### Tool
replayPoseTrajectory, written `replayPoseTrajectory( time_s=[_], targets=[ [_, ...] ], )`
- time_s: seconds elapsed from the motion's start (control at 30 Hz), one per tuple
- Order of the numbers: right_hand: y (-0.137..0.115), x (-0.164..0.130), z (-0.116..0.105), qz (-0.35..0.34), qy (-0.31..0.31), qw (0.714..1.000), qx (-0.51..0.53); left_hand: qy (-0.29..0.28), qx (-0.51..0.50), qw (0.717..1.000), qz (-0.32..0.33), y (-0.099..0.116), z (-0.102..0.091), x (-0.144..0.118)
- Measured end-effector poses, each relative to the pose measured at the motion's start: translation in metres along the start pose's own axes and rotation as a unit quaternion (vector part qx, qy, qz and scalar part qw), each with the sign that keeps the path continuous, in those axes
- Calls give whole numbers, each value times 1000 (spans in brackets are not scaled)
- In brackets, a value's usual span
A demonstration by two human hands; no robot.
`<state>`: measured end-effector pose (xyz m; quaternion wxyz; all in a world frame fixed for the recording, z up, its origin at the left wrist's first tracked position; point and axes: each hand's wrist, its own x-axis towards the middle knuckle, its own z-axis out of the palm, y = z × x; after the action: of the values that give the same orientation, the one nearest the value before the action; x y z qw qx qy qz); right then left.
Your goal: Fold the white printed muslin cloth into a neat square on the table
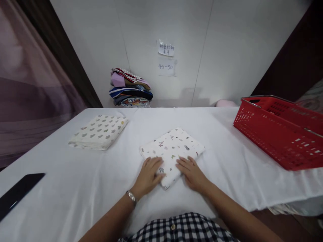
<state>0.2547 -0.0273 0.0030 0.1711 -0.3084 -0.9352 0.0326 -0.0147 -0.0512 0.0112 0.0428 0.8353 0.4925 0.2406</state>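
A folded white cloth printed with small dark and coloured figures lies near the middle of the white-covered surface, a little toward its near edge and turned at a slant. Both hands rest flat on the cloth's near end. The left hand, a silver watch at its wrist, presses the near left corner with fingers stretched out and slightly spread; its grip is apart, closed on nothing. The right hand lies palm down just beside it on the near right part of the cloth, fingers likewise extended and the grip apart.

Toward the far left of the surface sits a second folded cream cloth with grey heart-like spots, well apart from the hands. A flat black rectangular object lies at the near left edge. A red plastic basket with metal handles stands at the right edge. Beyond the far edge, against the wall, a stack of folded multicoloured fabrics is piled, with two handwritten paper notes stuck above and to its right.
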Motion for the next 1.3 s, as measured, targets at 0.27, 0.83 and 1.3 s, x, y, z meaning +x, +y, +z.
replayPoseTrajectory(
  time_s=[0.27, 0.83, 1.3],
  targets=[
    [92, -15, -10, 110, 39, 988, -100, -76, 38, 994, 69, 8, -4, -21],
    [128, 13, -24, 46, 112, 991, -60, -28, 117, 993, -14, 47, 11, -25],
    [112, 32, -82, 40, 121, 992, 8, 104, -26, 992, -70, 31, -21, -19]
  ],
)
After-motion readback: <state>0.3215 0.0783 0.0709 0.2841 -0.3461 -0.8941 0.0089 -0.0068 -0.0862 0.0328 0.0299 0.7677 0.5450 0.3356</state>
